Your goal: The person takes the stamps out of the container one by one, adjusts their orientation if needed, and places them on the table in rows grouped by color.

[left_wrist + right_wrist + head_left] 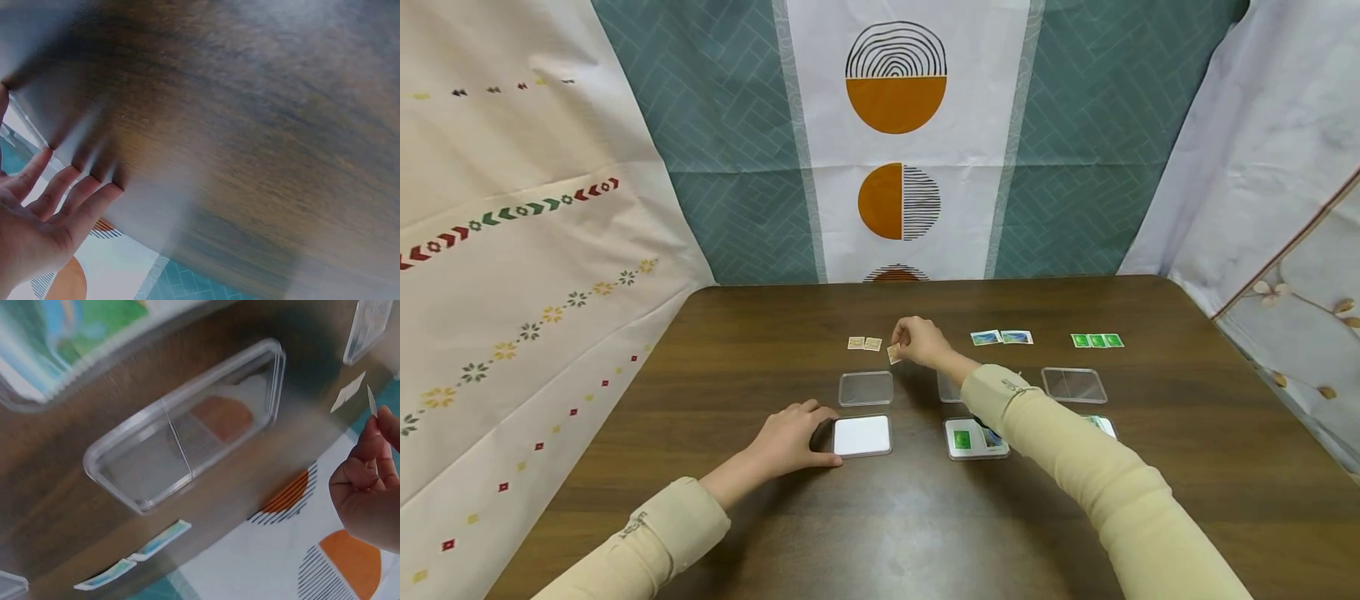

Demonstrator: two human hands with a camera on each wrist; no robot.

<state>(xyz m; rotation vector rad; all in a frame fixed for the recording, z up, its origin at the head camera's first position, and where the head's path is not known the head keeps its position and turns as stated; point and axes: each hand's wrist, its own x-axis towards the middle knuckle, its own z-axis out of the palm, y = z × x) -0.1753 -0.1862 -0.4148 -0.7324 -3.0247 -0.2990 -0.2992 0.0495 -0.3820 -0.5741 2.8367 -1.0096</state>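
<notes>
My right hand (922, 342) pinches a small tan stamp (893, 354) between thumb and fingertip, just above the table; the right wrist view shows the stamp (372, 401) edge-on. Two more tan stamps (864, 343) lie to its left. My left hand (793, 437) rests at the left side of a clear case with a white insert (862, 436). Its thumb touches near the lower corner and its index finger near the upper one. The other fingertips (94, 179) rest on the table, fairly straight. A clear lid (866, 389) lies behind this case.
Two blue stamps (1002, 337) and several green stamps (1097, 341) lie along the back. A case holding a green and a blue stamp (976, 439) stands in the middle. Another clear lid (1074, 385) lies at right; my right sleeve partly covers a third case (1102, 425).
</notes>
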